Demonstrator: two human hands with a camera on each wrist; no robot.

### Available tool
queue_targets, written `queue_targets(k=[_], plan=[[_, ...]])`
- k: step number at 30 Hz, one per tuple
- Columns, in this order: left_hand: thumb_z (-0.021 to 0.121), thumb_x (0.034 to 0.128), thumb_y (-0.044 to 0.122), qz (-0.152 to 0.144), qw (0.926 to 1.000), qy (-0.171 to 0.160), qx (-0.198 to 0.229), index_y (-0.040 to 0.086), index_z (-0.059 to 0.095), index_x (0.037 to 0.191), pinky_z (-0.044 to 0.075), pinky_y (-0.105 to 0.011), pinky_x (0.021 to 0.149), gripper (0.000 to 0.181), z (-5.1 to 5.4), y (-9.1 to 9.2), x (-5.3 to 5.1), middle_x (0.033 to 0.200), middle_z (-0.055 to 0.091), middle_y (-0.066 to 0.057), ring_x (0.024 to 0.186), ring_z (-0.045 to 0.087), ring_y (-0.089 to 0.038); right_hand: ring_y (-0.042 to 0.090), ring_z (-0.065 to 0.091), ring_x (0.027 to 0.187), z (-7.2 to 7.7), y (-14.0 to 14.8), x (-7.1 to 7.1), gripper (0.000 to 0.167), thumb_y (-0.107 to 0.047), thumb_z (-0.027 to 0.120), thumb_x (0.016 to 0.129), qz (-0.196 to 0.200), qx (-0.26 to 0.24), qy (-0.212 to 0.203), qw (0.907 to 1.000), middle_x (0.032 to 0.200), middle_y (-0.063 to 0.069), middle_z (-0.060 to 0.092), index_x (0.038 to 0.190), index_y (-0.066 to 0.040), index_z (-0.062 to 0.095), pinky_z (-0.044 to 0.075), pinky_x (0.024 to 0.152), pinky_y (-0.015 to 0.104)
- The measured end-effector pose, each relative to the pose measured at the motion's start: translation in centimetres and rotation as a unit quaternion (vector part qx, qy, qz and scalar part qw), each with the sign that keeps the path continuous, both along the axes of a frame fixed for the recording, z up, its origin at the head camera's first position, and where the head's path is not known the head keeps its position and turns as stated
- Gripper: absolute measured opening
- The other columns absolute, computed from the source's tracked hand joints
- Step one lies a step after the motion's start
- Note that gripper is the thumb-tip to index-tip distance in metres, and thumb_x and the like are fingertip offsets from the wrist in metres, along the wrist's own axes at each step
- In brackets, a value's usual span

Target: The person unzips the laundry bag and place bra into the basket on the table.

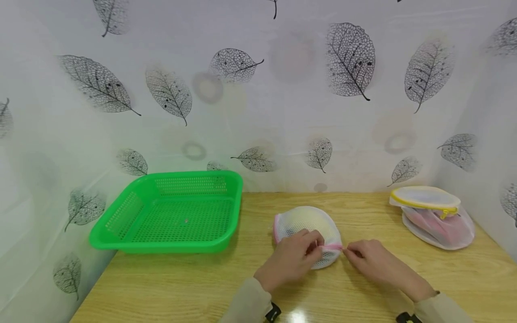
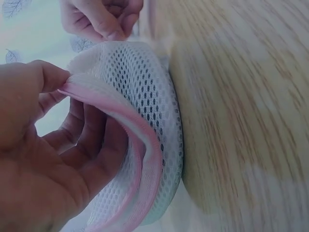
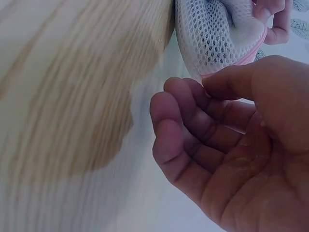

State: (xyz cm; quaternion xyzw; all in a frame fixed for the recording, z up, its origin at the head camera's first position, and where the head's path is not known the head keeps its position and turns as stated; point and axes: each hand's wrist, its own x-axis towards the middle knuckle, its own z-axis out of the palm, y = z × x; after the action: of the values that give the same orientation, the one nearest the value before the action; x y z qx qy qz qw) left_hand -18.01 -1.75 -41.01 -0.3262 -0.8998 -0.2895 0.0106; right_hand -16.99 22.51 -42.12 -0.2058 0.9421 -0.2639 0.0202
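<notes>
Pink band (image 1: 333,247) pinched to the right of the green basket (image 1: 161,246)

The white mesh bag (image 1: 308,220) sits on the desk (image 1: 181,287) to the right of the basket, well apart from it. The left hand (image 1: 291,259), the nearer one to the basket, has its grip pinching the band between thumb and forefinger, the other fingers curled close by the mesh; this probably steadies a soft edge that would otherwise slump. The right hand (image 1: 377,262), farther from the basket, has thumb and fingertip pressed together on the band's end, likely drawing against the left so that the band lies taut. The yellow-zippered pouch (image 1: 438,224) rests farthest right of the basket, perhaps set there to leave both hands room.
</notes>
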Motion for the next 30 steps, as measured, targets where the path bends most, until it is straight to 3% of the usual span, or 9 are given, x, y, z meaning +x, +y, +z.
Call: queue_targets(k=[6, 12, 16, 20, 22, 25, 27, 30], plan=[[0.056, 0.0999, 0.022, -0.03, 0.9989, -0.033, 0.016, 0.022, 0.063, 0.102, 0.039, -0.013, 0.066, 0.007, 0.3, -0.4, -0.3, 0.084, 0.053, 0.012, 0.076, 0.045, 0.002, -0.001, 0.04, 0.049, 0.1, 0.0, -0.5, 0.037, -0.024, 0.056, 0.105, 0.017, -0.016, -0.056, 0.9982, 0.057, -0.014, 0.047, 0.068, -0.019, 0.056, 0.037, 0.05, 0.02], [0.058, 0.0985, 0.018, -0.051, 0.9953, -0.071, 0.043, 0.018, 0.062, 0.097, 0.042, -0.013, 0.07, 0.004, 0.6, -0.6, -0.6, 0.086, 0.054, 0.01, 0.079, 0.046, 0.002, 0.0, 0.042, 0.048, 0.4, -0.3, -0.7, 0.037, -0.022, 0.055, 0.105, 0.018, -0.02, -0.071, 0.9971, 0.055, -0.013, 0.048, 0.068, -0.018, 0.057, 0.038, 0.05, 0.021], [0.063, 0.0968, 0.017, -0.054, 0.9924, -0.094, 0.058, 0.016, 0.066, 0.1, 0.046, -0.012, 0.074, 0.004, 0.9, -0.7, -0.5, 0.088, 0.06, 0.01, 0.08, 0.05, 0.005, 0.001, 0.041, 0.051, 0.6, -0.8, -0.6, 0.029, -0.016, 0.059, 0.101, -0.019, -0.012, -0.032, 0.9992, 0.059, -0.01, 0.049, 0.071, -0.015, 0.062, 0.036, 0.05, 0.021], [0.066, 0.094, 0.01, -0.085, 0.9911, -0.084, 0.057, 0.011, 0.066, 0.116, 0.049, -0.009, 0.081, 0.022, 1.8, -1.1, -0.4, 0.1, 0.068, 0.005, 0.09, 0.059, 0.004, 0.003, 0.044, 0.055, 0.8, -1.2, -0.7, 0.013, -0.014, 0.063, 0.098, -0.07, -0.004, 0.022, 0.9973, 0.064, -0.008, 0.056, 0.09, -0.008, 0.071, 0.038, 0.052, 0.022], [0.065, 0.093, 0.003, -0.092, 0.9897, -0.08, 0.074, 0.008, 0.065, 0.122, 0.051, -0.01, 0.085, 0.03, 2.4, -1.7, -0.6, 0.107, 0.07, 0.0, 0.097, 0.063, 0.0, 0.003, 0.049, 0.059, 1.0, -1.3, -0.7, 0.013, -0.016, 0.065, 0.098, -0.085, -0.005, 0.035, 0.9958, 0.069, -0.008, 0.062, 0.1, -0.005, 0.072, 0.041, 0.055, 0.023], [0.065, 0.0901, -0.003, -0.077, 0.9897, -0.069, 0.099, 0.006, 0.064, 0.127, 0.054, -0.013, 0.084, 0.038, 3.5, -3.0, -1.1, 0.118, 0.069, -0.006, 0.104, 0.065, -0.008, 0.003, 0.056, 0.067, 1.4, -1.5, -0.4, 0.014, -0.014, 0.065, 0.097, -0.094, -0.021, 0.057, 0.9937, 0.077, -0.006, 0.068, 0.105, -0.005, 0.072, 0.047, 0.06, 0.023], [0.065, 0.0877, -0.004, -0.049, 0.9934, -0.053, 0.089, 0.008, 0.064, 0.129, 0.054, -0.015, 0.078, 0.043, 4.1, -4.1, -1.7, 0.125, 0.067, -0.006, 0.097, 0.065, -0.011, 0.004, 0.061, 0.073, 1.7, -1.6, -0.2, 0.013, -0.012, 0.066, 0.097, -0.085, -0.041, 0.081, 0.9922, 0.084, -0.005, 0.071, 0.106, -0.006, 0.073, 0.052, 0.064, 0.024], [0.066, 0.0834, 0.002, -0.004, 0.9991, -0.034, 0.027, 0.011, 0.064, 0.134, 0.054, -0.02, 0.075, 0.051, 4.6, -5.7, -2.5, 0.138, 0.06, -0.005, 0.097, 0.064, -0.016, 0.006, 0.066, 0.081, 2.0, -2.0, 0.2, 0.012, -0.007, 0.069, 0.095, -0.062, -0.078, 0.127, 0.9868, 0.093, -0.003, 0.073, 0.106, -0.007, 0.074, 0.057, 0.067, 0.025]])
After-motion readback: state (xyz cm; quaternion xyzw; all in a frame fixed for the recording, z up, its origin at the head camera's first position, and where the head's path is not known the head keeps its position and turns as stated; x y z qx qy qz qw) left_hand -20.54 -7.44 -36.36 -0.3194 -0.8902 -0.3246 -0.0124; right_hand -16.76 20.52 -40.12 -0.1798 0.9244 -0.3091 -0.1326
